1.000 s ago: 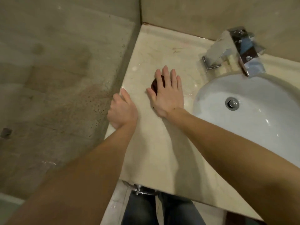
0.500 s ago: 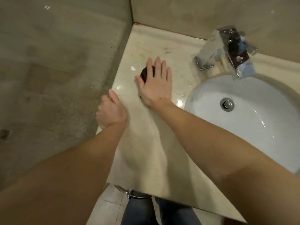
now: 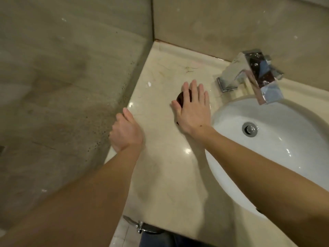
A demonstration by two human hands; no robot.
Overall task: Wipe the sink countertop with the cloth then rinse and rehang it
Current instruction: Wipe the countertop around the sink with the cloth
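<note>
A dark brown cloth (image 3: 181, 98) lies bunched on the cream marble countertop (image 3: 165, 168), left of the sink. My right hand (image 3: 193, 109) presses flat on it with fingers stretched out, so only the cloth's left edge shows. My left hand (image 3: 125, 131) rests at the countertop's left edge, fingers curled over the rim against the glass panel, holding nothing that I can see.
A white oval basin (image 3: 288, 150) with a chrome drain (image 3: 249, 129) fills the right. A square chrome tap (image 3: 252, 75) stands behind it. A spotted glass panel (image 3: 71, 104) bounds the left side. A chrome fitting (image 3: 137, 225) sits below the front edge.
My right hand has slid the cloth away from the left edge toward the tap and basin. My left hand keeps its grip on the counter's left rim.
</note>
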